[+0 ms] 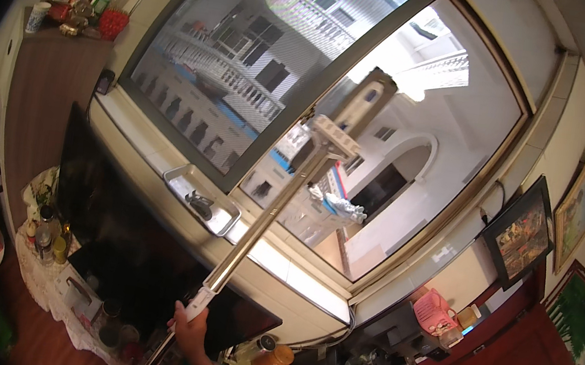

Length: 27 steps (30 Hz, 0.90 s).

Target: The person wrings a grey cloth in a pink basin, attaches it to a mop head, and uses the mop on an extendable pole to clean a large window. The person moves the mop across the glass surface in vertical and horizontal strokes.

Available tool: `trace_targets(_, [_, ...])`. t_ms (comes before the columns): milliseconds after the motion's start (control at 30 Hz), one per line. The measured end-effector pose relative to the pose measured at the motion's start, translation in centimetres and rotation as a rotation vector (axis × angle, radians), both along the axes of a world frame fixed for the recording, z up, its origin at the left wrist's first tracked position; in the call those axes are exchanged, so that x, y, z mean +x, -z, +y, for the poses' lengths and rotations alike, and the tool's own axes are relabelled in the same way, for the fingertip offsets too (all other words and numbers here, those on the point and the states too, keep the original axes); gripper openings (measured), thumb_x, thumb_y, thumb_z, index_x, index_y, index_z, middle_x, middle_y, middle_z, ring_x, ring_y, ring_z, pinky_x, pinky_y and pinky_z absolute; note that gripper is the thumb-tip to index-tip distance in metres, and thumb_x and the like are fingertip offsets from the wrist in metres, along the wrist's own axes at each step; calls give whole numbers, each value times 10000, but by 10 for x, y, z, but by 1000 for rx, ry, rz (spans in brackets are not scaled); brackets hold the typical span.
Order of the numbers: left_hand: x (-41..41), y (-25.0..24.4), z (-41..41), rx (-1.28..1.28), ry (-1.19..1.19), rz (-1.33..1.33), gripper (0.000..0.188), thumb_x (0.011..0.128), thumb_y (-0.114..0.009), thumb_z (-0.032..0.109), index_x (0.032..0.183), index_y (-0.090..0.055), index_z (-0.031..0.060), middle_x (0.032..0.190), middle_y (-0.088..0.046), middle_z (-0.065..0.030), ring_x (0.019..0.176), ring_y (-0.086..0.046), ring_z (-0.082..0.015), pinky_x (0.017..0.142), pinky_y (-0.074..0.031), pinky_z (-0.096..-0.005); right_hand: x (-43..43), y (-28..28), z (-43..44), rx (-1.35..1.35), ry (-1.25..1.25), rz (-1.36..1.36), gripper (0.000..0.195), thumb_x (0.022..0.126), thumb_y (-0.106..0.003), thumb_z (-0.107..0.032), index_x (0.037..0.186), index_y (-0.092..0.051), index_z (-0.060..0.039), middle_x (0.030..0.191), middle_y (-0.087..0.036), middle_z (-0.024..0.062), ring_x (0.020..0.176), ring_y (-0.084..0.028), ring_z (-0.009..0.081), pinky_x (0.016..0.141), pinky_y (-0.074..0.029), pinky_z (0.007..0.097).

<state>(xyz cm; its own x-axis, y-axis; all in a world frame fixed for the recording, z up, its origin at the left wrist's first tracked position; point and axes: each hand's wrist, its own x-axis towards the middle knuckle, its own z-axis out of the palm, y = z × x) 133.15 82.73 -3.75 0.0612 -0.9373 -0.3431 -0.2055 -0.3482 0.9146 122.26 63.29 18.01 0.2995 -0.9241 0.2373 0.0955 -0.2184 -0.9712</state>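
My right hand (190, 331) grips the white plastic collar (199, 305) of a long-handled flat mop or window cleaner. Its shiny metal pole (259, 228) slants up to the right, while the lower end runs out of the picture at the bottom. The flat head (365, 102), with a pale ribbed crosspiece (336, 136) below it, is raised in front of the right-hand section of a window (412, 159). Whether the head touches the glass, I cannot tell. My left hand is out of view.
A metal tray (182, 176) with a dark object in it lies on the window sill (281, 269). Below stands a large dark television (143, 218). Bottles and jars (46, 233) crowd the lace-covered table (42, 296). A framed picture (521, 232) hangs at right, near a pink basket (433, 312).
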Motion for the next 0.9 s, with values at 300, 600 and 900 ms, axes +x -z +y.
trace_targets(300, [-1,-107,-34,117,77,506,212,865,-648,260,719,-592,116,625,-577,-30,585,-583,-121,545,-469,-272,34,-183,-74,-317,-17,-22,433,887,-651,-274,1093,-379,-7,716,-532,68,468,-538,136,394,-447,272])
trace_targets(600, [28,-395,-44,-174,284,515,346,935,-554,306,665,-508,95,519,-478,-38,429,-448,-126,460,-405,-281,57,-443,-121,-594,16,-101,393,889,-627,-367,888,-464,-10,591,-523,64,420,-577,179,329,-419,277])
trace_targets(900, [31,-251,55,-59,53,371,282,886,-639,295,698,-564,99,602,-507,13,531,-473,-88,534,-396,-252,71,-213,-36,-358,-185,-184,226,924,-582,-210,942,-425,-47,630,-501,49,430,-550,166,383,-455,299])
